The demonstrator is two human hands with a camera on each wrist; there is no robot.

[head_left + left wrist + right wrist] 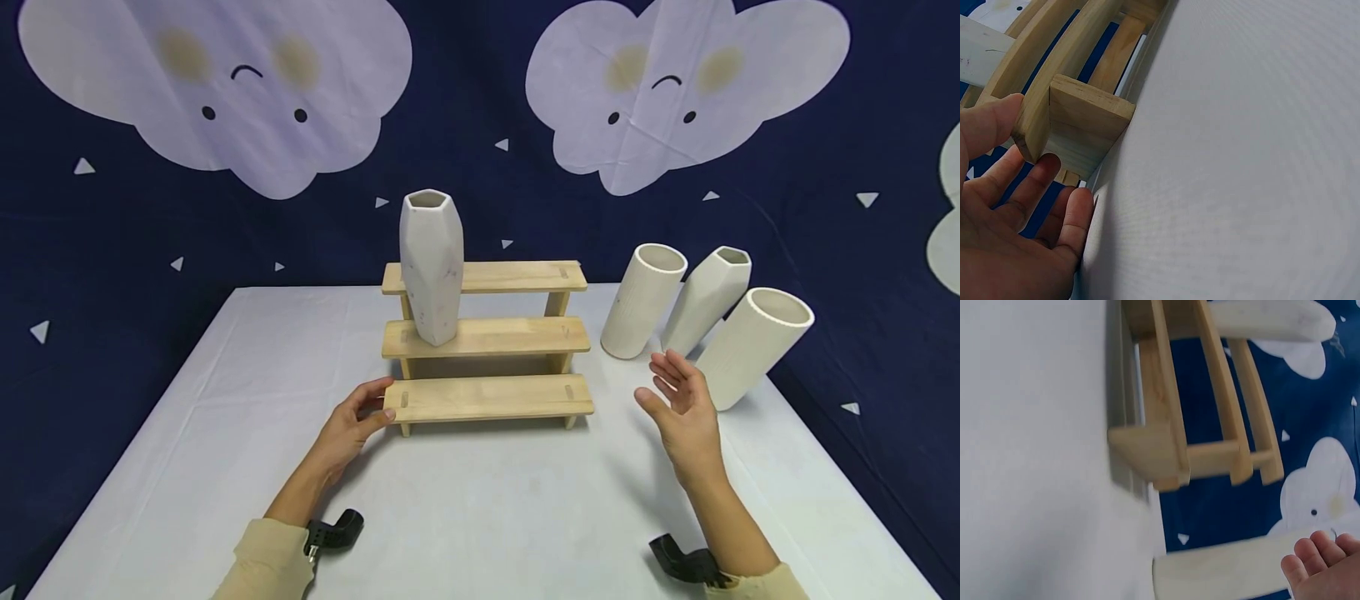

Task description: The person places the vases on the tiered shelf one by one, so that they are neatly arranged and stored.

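A three-tier wooden display stand [487,398] stands on the white table. My left hand [351,423] grips the left end of its lowest step; in the left wrist view the thumb [997,122] lies on the board with fingertips at its far edge. On the middle step, at the left, a faceted white marbled vase [432,267] stands upright. My right hand [686,417] is raised with loosely spread fingers, holding nothing, in front of the white vases: a ribbed cylindrical vase [641,302], a faceted vase [705,300] and another cylindrical vase [753,350].
The three vases stand close together to the right of the stand, near the table's right edge. Behind the white table [495,517] hangs a dark blue cloth [465,100] with clouds and small triangles. A black wrist mount [335,531] juts from the left sleeve.
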